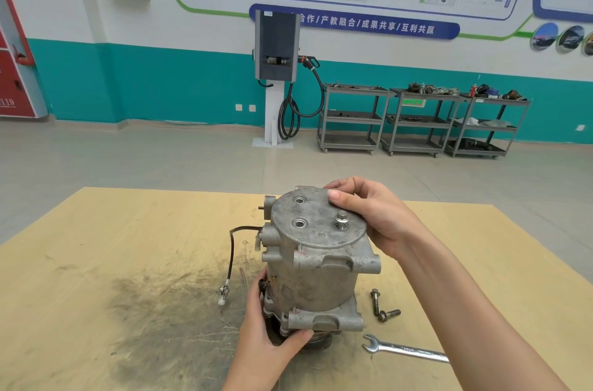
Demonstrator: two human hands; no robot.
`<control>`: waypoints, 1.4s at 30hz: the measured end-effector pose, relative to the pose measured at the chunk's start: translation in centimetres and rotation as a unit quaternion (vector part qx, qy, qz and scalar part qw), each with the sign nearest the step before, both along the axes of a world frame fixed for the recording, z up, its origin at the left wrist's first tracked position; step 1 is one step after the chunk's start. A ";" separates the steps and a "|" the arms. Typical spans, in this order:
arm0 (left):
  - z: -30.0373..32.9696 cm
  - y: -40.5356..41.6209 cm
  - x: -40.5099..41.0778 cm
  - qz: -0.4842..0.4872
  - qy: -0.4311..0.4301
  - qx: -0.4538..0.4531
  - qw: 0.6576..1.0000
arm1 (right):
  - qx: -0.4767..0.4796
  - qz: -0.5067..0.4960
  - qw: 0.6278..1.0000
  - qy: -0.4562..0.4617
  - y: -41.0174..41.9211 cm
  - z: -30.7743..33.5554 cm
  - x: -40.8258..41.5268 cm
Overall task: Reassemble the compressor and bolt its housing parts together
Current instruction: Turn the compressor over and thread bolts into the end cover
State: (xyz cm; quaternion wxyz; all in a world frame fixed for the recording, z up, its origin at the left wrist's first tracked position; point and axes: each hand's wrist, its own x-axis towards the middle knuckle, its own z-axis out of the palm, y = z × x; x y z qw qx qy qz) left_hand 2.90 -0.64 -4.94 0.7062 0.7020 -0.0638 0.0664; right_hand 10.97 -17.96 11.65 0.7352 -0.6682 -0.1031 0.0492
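Note:
A grey cast-metal compressor (316, 275) stands upright on the wooden table (96, 262). Its round end cover (316, 224) faces up, with one bolt (341, 219) standing in it and two empty holes to the left. My right hand (365, 214) grips the far right rim of the cover, thumb on top. My left hand (269, 329) holds the compressor's lower flange at the near left, thumb curled under it. Two loose bolts (382, 307) lie on the table to the right of the base. A black wire with a white plug (229, 265) hangs from the left side.
An open-end spanner (404, 350) lies at the near right, partly under my right forearm. The tabletop is stained dark left of the compressor. Beyond the table is open floor, a charging post (277, 70) and three grey carts (420, 121) along the wall.

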 end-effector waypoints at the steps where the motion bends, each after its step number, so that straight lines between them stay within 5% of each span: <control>1: 0.0 0.0 0.0 0.001 -0.001 -0.001 1.000 | 0.002 -0.006 1.000 -0.002 0.0 -0.1 0.0; 15: -0.4 0.0 0.3 -0.001 -0.003 -0.007 1.000 | 0.000 0.032 0.999 0.001 -0.6 -0.2 -0.3; 30: -1.2 0.1 0.5 -0.001 -0.016 -0.017 1.000 | 0.037 -0.035 0.999 0.001 0.1 -0.6 -0.7; 42: -1.0 0.0 0.3 -0.003 -0.019 -0.015 1.000 | -0.136 -0.062 0.984 -0.099 -1.5 1.0 -3.3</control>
